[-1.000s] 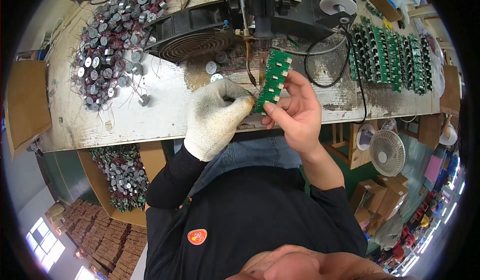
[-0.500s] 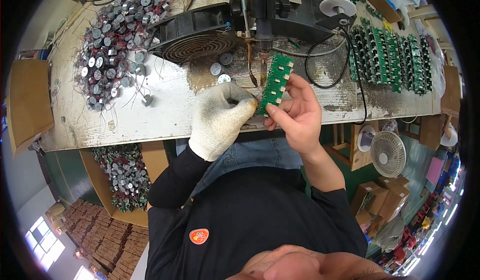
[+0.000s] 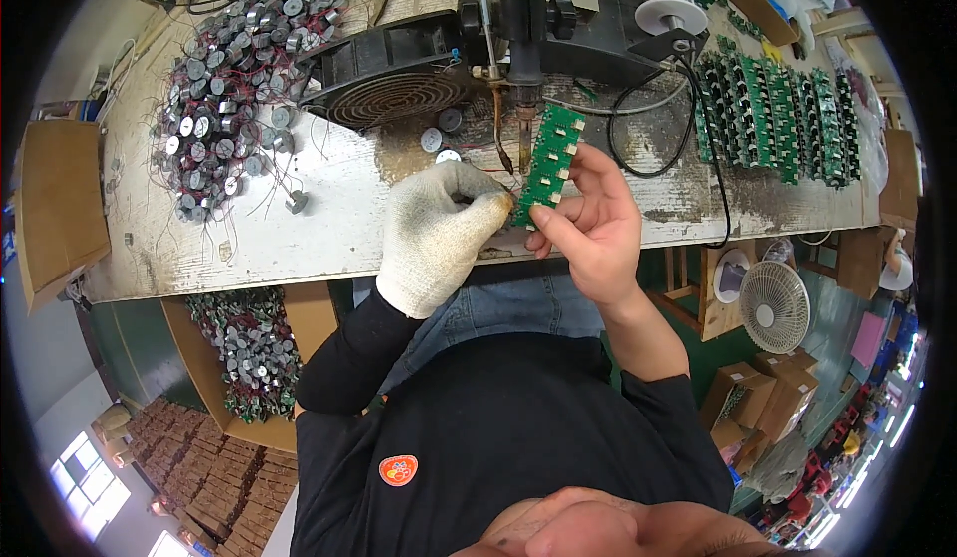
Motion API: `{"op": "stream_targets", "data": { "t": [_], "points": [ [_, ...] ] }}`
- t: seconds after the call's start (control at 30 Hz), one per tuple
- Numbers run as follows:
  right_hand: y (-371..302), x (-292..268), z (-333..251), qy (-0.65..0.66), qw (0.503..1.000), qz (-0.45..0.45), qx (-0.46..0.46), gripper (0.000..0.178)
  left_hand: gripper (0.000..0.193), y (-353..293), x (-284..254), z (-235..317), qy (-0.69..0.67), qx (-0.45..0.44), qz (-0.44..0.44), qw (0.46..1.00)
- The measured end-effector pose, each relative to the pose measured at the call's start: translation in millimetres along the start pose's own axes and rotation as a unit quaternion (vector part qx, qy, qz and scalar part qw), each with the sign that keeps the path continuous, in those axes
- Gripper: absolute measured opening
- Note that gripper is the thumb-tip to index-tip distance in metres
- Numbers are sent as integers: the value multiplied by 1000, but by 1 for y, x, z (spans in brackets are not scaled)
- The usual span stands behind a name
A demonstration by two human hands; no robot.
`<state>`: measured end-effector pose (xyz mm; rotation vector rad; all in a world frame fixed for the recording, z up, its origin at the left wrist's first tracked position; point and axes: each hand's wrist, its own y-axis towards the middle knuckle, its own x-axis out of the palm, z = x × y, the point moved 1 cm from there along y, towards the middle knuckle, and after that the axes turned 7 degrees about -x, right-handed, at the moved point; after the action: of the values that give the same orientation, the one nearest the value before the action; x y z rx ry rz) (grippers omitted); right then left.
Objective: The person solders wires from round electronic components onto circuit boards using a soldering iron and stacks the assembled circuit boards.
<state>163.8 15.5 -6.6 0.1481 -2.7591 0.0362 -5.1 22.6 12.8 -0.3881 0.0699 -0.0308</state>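
My right hand gripped the green circuit board, my gloved left hand pinched closed beside it, contents unclear, a red badge below the board.

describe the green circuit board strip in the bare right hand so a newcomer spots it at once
Find the long, worn white worktable, then the middle of its near side. There a bare right hand holds a narrow green circuit board lined with pale connectors, beside the white-gloved left hand. Unlike the green boards packed in rows farther right, it is held up alone.
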Motion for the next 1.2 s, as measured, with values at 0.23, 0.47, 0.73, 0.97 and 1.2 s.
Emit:
{"op": "stream_targets", "data": {
  "t": [0.23, 0.47, 0.73, 0.97, 1.2],
  "points": [
    [-1, -1, 1, -4, 1000, 0, 2, 56, 19, 1, -1, -9, -7, -8, -3, 1000],
    [-2, -2, 2, -5, 1000, -1, 8, 56, 16, -7, -1, -14, -63, -34, -4, 997],
    [0, -1, 1, -4, 1000, 11, -1, 56, 15, 0, -1, -10, 5, -15, -12, 1000],
    [2, 0, 1, -1, 1000, 10, -6, 55, 16, 1, -1, -4, -11, -25, -14, 1000],
    [5, 3, -3, 3, 1000, 12, -7, 55, 17, 3, -3, -5, -27, -22, -12, 999]
  ]
}}
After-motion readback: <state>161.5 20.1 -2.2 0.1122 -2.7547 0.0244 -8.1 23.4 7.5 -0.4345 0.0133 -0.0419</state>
